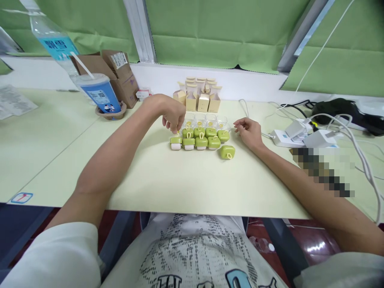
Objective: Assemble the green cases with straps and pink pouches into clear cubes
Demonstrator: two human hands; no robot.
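My left hand (174,115) reaches down over the left end of a group of small green cases, its fingers bent and pressed together. The fingertips are beside the yellow loop of the front left green case (176,143); what they pinch, if anything, is hidden. Several green cases (201,141) with yellow loops stand in two rows, some showing white lower parts. One green case (227,152) lies apart at the front right. Clear plastic cups (211,121) stand behind the rows. My right hand (249,131) rests on the table right of them, fingers loosely curled and apart, holding nothing visible.
Small open cardboard boxes (203,103) stand by the wall. At left are a blue drink cup (103,97), a large bottle (55,38) and a brown carton (124,82). A power strip (285,139) with chargers and white cables lies at right, near a black pouch (345,114).
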